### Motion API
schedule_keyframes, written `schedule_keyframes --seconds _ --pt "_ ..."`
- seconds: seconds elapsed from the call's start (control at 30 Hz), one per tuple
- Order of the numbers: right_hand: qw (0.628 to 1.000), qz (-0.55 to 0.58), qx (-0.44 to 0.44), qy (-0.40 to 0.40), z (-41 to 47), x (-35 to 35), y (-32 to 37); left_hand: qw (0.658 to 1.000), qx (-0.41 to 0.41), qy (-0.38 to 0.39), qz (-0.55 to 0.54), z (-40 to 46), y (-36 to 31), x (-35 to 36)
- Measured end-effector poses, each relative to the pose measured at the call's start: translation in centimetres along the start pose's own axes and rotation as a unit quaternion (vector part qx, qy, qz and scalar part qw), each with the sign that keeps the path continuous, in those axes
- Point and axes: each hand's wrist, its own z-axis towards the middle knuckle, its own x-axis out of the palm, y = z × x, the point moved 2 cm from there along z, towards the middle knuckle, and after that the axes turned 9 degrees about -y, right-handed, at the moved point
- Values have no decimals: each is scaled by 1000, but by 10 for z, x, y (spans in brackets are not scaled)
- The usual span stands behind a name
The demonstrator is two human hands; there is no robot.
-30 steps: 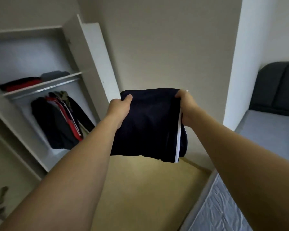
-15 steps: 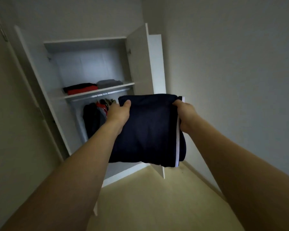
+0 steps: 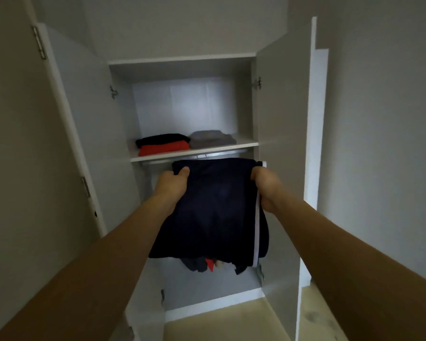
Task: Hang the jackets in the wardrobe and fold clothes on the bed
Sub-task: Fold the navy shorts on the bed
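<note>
A folded dark navy garment (image 3: 214, 207) with a white stripe down its right side hangs in front of me. My left hand (image 3: 171, 184) grips its upper left edge and my right hand (image 3: 266, 187) grips its upper right edge, both arms stretched forward. Straight ahead stands the open white wardrobe (image 3: 182, 61). Its shelf (image 3: 194, 151) sits just above the garment and carries a folded black-and-red pile (image 3: 162, 143) and a folded grey pile (image 3: 212, 139). Hanging jackets (image 3: 204, 264) peek out below the garment; most of them are hidden behind it.
The left wardrobe door (image 3: 84, 134) and the right wardrobe door (image 3: 280, 168) stand swung open on either side of my arms. A metal rail (image 3: 194, 157) runs under the shelf. Light wooden floor (image 3: 226, 323) lies below; grey walls flank the wardrobe.
My view has swung left from the bed to face the wardrobe head-on, and it is now closer. Both hands keep the same grip on the folded garment.
</note>
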Motion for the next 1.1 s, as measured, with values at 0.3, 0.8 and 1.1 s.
schedule_keyframes --seconds 0.3,0.8,1.1 --pt "992 -42 -110 38 235 134 18 994 -62 0 -87 235 12 60" --pt "970 -20 -184 160 566 388 105 981 55 -186 9 614 -36 89" --pt "966 -65 -186 167 695 582 134 957 80 -274 58 819 -34 48"
